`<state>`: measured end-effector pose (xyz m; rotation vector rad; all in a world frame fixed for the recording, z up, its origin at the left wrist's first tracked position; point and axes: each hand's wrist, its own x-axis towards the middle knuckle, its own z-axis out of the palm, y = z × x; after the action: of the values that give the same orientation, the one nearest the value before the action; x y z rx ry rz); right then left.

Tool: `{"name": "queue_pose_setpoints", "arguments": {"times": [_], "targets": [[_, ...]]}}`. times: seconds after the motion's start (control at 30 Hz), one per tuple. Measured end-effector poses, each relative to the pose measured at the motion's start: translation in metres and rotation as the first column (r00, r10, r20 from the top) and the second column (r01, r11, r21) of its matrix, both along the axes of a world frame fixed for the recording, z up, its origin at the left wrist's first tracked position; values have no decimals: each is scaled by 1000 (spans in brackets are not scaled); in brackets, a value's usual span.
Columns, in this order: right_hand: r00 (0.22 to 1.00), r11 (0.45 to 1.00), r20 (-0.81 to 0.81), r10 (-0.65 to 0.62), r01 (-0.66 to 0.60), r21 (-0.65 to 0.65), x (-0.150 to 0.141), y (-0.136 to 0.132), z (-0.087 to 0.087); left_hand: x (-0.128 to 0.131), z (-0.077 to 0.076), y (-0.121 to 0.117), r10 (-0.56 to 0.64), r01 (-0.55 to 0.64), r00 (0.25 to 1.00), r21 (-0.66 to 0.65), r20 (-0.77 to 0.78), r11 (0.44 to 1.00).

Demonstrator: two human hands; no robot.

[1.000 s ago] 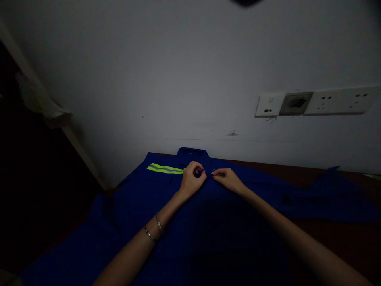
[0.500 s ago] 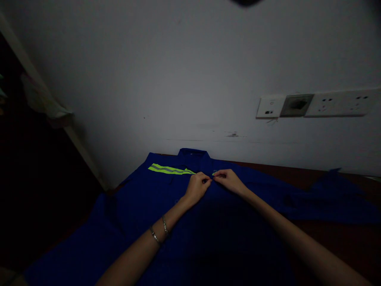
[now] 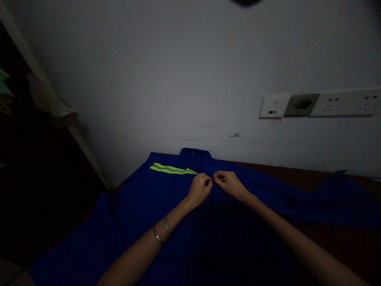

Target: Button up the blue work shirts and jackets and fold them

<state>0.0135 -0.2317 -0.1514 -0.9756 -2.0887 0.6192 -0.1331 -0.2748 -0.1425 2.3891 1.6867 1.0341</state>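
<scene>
A blue work jacket [image 3: 143,202] lies spread out, its collar toward the wall and a yellow-green reflective strip [image 3: 169,169] across the chest. My left hand [image 3: 200,188] pinches the jacket's front edge near the end of the strip. Just to its right, my right hand [image 3: 230,183] is also closed in a pinch on the jacket's front, with a bit of yellow-green strip showing by its fingers. The fingertips nearly meet. What exactly lies between them is too small and dark to see. Two bracelets circle my left wrist.
A dark reddish-brown table [image 3: 333,242] carries the jacket. Behind it rises a pale wall [image 3: 190,79] with a row of sockets [image 3: 330,105] at right. A whitish bag-like thing [image 3: 49,99] hangs at the left, beside a dark area.
Both hands stay at the same spot on the jacket front, with slight finger movement. The whole view has shifted a little.
</scene>
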Motion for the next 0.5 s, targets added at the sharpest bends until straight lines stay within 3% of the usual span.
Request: {"name": "queue_pose_setpoints", "arguments": {"times": [0.2, 0.5], "targets": [[998, 998, -43, -38, 35, -54, 1, 6, -5, -2, -4, 0, -27, 27, 1000, 41, 5, 999], [997, 995, 4, -80, 80, -66, 14, 19, -10, 3, 3, -8, -127, 127, 992, 60, -5, 990]]}}
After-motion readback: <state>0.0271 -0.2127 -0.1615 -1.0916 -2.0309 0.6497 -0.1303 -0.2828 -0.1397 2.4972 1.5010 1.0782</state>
